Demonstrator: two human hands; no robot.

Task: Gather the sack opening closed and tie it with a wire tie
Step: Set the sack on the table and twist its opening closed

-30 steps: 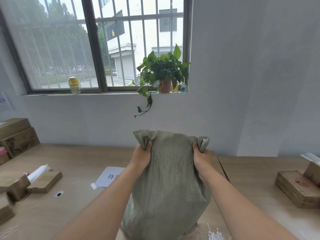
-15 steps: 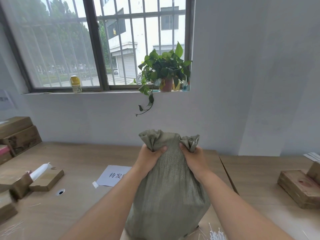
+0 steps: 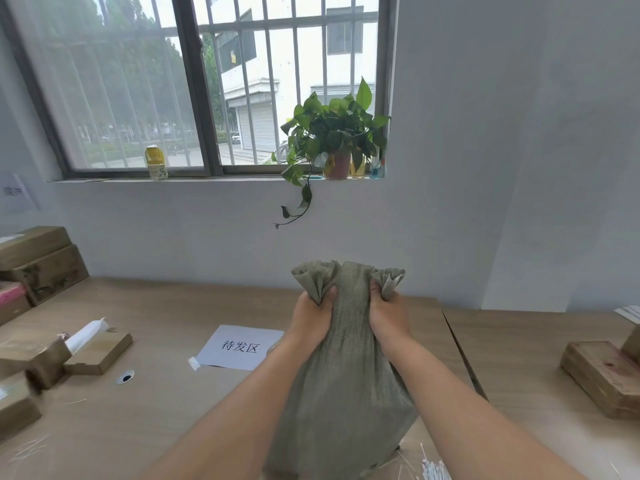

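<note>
A filled grey-green woven sack (image 3: pixel 349 386) stands upright on the wooden table (image 3: pixel 166 403) in front of me. My left hand (image 3: pixel 311 317) grips the left side of its top, with bunched fabric sticking up above the fist. My right hand (image 3: pixel 386 313) grips the right side the same way. A flat strip of sack top still shows between the two fists. A bundle of thin white wire ties (image 3: pixel 433 469) lies on the table by the sack's bottom right corner.
A white paper sheet with printed characters (image 3: pixel 239 346) lies left of the sack. Wooden blocks (image 3: pixel 98 351) and cardboard boxes (image 3: pixel 41 261) sit at the left, another wooden block (image 3: pixel 602 379) at the right. A potted plant (image 3: pixel 332 143) and a bottle (image 3: pixel 156 162) stand on the windowsill.
Both hands have drawn inward along the sack top, gathering the wide opening into two bunches close together. The head view has shifted slightly.
</note>
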